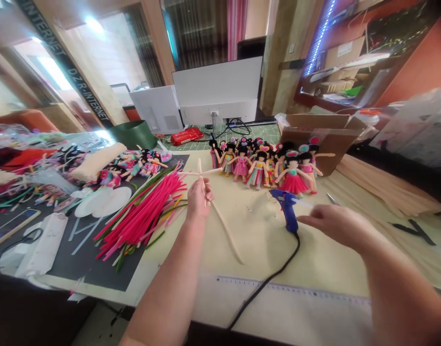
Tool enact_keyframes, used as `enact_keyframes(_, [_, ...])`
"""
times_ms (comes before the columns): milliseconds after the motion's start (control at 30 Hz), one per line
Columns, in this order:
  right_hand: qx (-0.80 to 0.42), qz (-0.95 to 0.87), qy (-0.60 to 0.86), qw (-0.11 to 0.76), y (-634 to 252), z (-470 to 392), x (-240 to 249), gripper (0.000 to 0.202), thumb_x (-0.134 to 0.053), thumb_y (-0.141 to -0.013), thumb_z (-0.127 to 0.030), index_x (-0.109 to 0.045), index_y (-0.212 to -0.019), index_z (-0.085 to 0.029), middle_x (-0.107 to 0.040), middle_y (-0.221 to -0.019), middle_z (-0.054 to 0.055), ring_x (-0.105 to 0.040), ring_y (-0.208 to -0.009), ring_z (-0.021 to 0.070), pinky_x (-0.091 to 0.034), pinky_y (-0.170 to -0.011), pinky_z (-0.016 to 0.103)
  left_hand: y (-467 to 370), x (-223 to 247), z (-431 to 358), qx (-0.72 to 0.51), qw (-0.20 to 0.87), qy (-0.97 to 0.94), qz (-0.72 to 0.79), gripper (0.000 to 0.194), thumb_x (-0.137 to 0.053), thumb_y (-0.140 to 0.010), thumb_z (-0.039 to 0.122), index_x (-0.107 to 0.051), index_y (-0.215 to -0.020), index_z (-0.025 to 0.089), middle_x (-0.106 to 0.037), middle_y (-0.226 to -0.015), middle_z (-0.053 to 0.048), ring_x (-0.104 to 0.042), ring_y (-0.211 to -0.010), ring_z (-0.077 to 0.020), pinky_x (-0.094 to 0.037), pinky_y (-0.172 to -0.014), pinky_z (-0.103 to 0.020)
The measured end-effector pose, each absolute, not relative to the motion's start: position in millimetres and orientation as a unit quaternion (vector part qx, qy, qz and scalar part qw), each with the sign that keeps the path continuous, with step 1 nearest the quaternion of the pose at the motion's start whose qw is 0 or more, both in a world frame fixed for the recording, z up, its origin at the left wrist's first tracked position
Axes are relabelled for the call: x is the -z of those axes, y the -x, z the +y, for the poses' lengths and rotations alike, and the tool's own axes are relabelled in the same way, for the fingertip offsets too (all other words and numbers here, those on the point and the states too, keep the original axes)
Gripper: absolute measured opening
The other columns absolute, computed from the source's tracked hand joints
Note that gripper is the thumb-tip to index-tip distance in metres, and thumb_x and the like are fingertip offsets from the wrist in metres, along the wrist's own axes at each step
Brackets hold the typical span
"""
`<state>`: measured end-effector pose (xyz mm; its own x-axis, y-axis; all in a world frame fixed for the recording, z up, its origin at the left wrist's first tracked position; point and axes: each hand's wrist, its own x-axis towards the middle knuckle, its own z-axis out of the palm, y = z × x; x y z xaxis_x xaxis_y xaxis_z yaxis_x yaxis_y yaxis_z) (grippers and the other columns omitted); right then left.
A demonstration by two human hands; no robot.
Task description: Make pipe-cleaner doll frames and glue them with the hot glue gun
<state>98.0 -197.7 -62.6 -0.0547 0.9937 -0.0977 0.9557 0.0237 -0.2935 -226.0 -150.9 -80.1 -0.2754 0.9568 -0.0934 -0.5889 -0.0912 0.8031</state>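
In the head view, my left hand (200, 199) is closed around a cream pipe-cleaner figure (200, 167) with crossed arms and an upright top. One of its long cream stems (227, 230) trails down toward the mat. My right hand (335, 223) is at the right of a blue glue gun (288, 209), its thumb stretched toward the handle and not wrapped round it. The rest of its fingers are partly hidden. The glue gun sits upright, with a clear glue stick showing at its back and a black cord (270, 278) running to the front edge.
Several finished pipe-cleaner dolls (258, 166) stand behind the glue gun. Pink and green pipe cleaners (143, 211) lie in a pile at left, near white discs (112, 201). A cardboard box (324, 139) and monitors (218, 89) stand at the back. A ruler (296, 287) lies in front.
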Motion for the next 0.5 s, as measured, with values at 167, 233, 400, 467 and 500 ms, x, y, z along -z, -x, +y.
enact_keyframes(167, [-0.343,-0.774,0.530,0.054,-34.8,-227.0,38.4,0.029,-0.043,-0.089,-0.038,-0.061,-0.071,-0.024,-0.067,-0.070,0.003,-0.062,-0.060,0.0154,-0.045,-0.055,0.026,232.8,77.4,-147.9,-0.717,0.556,-0.219,0.360,0.022,-0.056,-0.082,0.037,-0.054,-0.081,0.015,-0.046,-0.052,0.006,-0.032,-0.033,-0.0028,-0.021,-0.037,-0.018])
enact_keyframes(233, [-0.297,-0.802,0.514,0.067,17.1,-218.8,39.0,0.021,-0.044,-0.087,-0.030,-0.062,-0.079,-0.023,-0.069,-0.076,0.002,-0.063,-0.064,0.0149,-0.044,-0.059,0.025,232.6,76.1,-149.4,-0.721,0.552,-0.227,0.353,0.021,-0.056,-0.082,0.036,-0.055,-0.082,0.015,-0.046,-0.053,0.006,-0.032,-0.033,-0.0025,-0.021,-0.038,-0.018])
enact_keyframes(400, [-0.187,-0.808,0.557,0.043,121.8,-165.8,64.5,0.021,-0.051,-0.084,-0.030,-0.065,-0.091,-0.016,-0.070,-0.097,0.013,-0.064,-0.093,0.0253,-0.045,-0.076,0.032,234.5,74.8,-152.7,-0.737,0.535,-0.224,0.348,0.025,-0.056,-0.081,0.039,-0.055,-0.081,0.015,-0.044,-0.052,0.006,-0.032,-0.033,-0.0027,-0.021,-0.037,-0.019])
enact_keyframes(467, [-0.183,-0.796,0.576,0.038,139.6,-149.0,72.9,0.024,-0.053,-0.081,-0.026,-0.065,-0.096,-0.011,-0.068,-0.103,0.019,-0.063,-0.096,0.0289,-0.045,-0.076,0.034,236.1,74.3,-152.6,-0.741,0.534,-0.225,0.340,0.025,-0.056,-0.082,0.040,-0.055,-0.081,0.015,-0.044,-0.052,0.006,-0.032,-0.033,-0.0029,-0.021,-0.037,-0.019])
enact_keyframes(500, [-0.187,-0.790,0.582,0.037,143.3,-143.4,74.5,0.023,-0.053,-0.080,-0.024,-0.065,-0.096,-0.010,-0.067,-0.104,0.020,-0.063,-0.096,0.0291,-0.046,-0.075,0.034,236.8,73.8,-152.5,-0.743,0.533,-0.225,0.337,0.024,-0.056,-0.082,0.039,-0.055,-0.081,0.015,-0.044,-0.052,0.006,-0.032,-0.033,-0.0029,-0.022,-0.037,-0.019])
